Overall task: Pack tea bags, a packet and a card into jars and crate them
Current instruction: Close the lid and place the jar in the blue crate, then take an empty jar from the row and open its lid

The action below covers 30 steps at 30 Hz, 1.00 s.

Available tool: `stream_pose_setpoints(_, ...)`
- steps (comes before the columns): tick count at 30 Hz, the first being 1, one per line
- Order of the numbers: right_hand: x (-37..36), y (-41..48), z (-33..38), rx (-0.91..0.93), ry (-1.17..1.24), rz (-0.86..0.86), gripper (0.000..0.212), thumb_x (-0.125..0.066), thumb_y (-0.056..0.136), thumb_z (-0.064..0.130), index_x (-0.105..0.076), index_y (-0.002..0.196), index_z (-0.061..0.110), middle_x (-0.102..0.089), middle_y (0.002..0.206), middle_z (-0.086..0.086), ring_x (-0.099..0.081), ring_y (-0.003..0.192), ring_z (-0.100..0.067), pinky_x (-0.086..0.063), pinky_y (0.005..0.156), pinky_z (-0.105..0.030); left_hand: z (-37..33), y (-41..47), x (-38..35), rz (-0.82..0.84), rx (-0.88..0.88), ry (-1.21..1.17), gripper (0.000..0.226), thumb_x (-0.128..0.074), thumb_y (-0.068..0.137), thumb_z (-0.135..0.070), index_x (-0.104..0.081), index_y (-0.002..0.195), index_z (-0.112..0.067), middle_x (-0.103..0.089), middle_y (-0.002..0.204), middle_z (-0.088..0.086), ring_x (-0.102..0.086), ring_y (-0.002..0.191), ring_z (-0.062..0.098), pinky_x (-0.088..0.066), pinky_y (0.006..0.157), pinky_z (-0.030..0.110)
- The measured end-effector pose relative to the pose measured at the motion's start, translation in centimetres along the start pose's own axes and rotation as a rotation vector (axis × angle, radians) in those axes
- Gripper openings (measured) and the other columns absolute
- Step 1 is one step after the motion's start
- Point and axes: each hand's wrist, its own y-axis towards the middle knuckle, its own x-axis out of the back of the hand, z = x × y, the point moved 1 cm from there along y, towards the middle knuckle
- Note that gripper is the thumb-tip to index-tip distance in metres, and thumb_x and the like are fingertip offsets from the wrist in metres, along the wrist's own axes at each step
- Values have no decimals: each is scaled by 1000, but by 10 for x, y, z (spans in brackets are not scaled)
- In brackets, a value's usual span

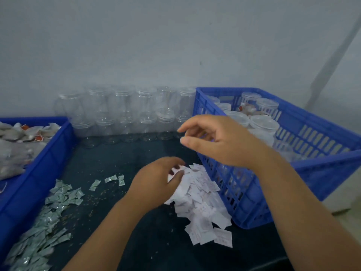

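White cards [203, 204] lie heaped on the dark surface [121, 222], against the near wall of the right blue crate [254, 192]. The left hand [156, 182] rests on top of the heap, thumb and fingers curled round a few cards. The right hand [220, 141] hovers above that crate's corner, fingers loosely bent, holding nothing. Lidded jars [263, 124] stand inside the crate. Empty clear jars [125, 114] are stacked along the wall behind. Silvery-green packets [52, 218] are scattered to the left, beside a second blue crate [39, 165] holding tea bags [17, 145].
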Motion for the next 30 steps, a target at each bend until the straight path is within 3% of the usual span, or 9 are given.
stream_pose_setpoints(2, -37, 3, -4, -30, 6, 115, 25, -70, 100, 54, -74, 121, 41, -75, 107, 22, -72, 103, 2, -58, 89, -19, 48, -31, 2, -14, 178, 77, 8, -57, 98, -51, -62, 102, -46, -64, 83, -26, -61, 78, -4, -43, 61, 20)
stream_pose_setpoints(7, -147, 23, -40, -116, -14, 228, 23, -72, 100, 54, -76, 116, 38, -75, 104, 22, -69, 99, 7, -60, 86, -24, 135, -94, 0, -190, 492, 125, 32, -62, 98, -52, -60, 72, -33, -58, 59, -13, -56, 56, 4, -41, 50, 26)
stream_pose_setpoints(9, -174, 34, -58, -151, -43, 219, 33, -72, 100, 54, -71, 129, 37, -73, 118, 19, -68, 108, 2, -61, 95, -32, 140, -97, -9, -211, 485, 110, 37, -63, 98, -51, -58, 68, -30, -56, 57, -10, -54, 54, 6, -43, 50, 29)
stream_pose_setpoints(13, -193, 95, -75, -189, -132, 105, 73, -74, 99, 55, -44, 161, 30, -50, 159, 1, -52, 143, -19, -46, 116, -37, 150, -100, -14, -186, 455, 97, 40, -54, 97, -61, -54, 68, -34, -61, 73, -19, -59, 65, 5, -34, 48, 18)
stream_pose_setpoints(19, -147, 232, -78, -133, -328, -239, 74, -78, 98, 41, -47, 159, 13, -47, 158, -17, -45, 147, -39, -38, 122, -47, 162, -99, -14, -218, 462, 7, 44, -53, 94, -65, -54, 67, -30, -61, 73, -19, -57, 63, 8, -33, 48, 19)
stream_pose_setpoints(23, -136, 287, -91, -248, -528, -206, 96, -64, 102, 60, -12, 174, 25, -8, 181, -18, -3, 167, -43, -11, 133, -55, 160, -100, -13, -221, 446, 7, 46, -53, 92, -67, -52, 65, -31, -60, 67, -14, -58, 62, 8, -32, 48, 16)
stream_pose_setpoints(24, -137, 295, -94, -271, -547, -197, 93, -59, 103, 64, -13, 174, 27, -2, 182, -16, 4, 167, -42, -8, 133, -57, 160, -100, -13, -222, 448, 4, 46, -52, 92, -68, -53, 66, -30, -60, 66, -12, -58, 63, 8, -33, 48, 16)
stream_pose_setpoints(27, -141, 308, -95, -233, -533, -319, 66, -61, 105, 60, -48, 156, 19, -24, 176, -23, -3, 167, -44, -10, 133, -57, 161, -101, -12, -235, 451, 0, 49, -50, 90, -71, -54, 69, -27, -60, 67, -11, -59, 65, 9, -35, 49, 16)
stream_pose_setpoints(30, -149, 302, -92, -155, -390, -467, 48, -71, 104, 45, -60, 134, 9, -59, 146, -19, -34, 155, -47, -31, 124, -53, 163, -102, -12, -242, 451, 5, 49, -49, 90, -72, -54, 68, -28, -62, 71, -13, -59, 66, 9, -37, 49, 18)
